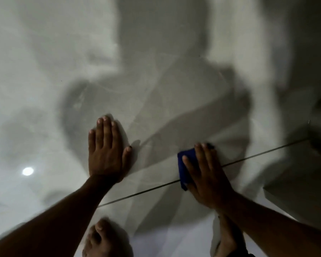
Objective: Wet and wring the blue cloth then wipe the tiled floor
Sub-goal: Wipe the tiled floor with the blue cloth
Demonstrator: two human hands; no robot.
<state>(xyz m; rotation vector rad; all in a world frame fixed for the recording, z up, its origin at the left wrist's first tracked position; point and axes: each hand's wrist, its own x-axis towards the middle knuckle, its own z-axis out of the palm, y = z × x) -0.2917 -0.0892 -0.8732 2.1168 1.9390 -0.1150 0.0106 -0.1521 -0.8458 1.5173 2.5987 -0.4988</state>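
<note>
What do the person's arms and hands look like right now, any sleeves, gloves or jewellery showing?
Both forearms are bare with no sleeves in view. The left hand and right hand wear no gloves, and no rings or watch show. Fingernails look short and unpainted.

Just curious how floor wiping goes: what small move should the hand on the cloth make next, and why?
Probably slide the right hand and its folded blue cloth along the glossy grey tiled floor, since the cloth lies flat over the grout line while the left hand braces.
</note>
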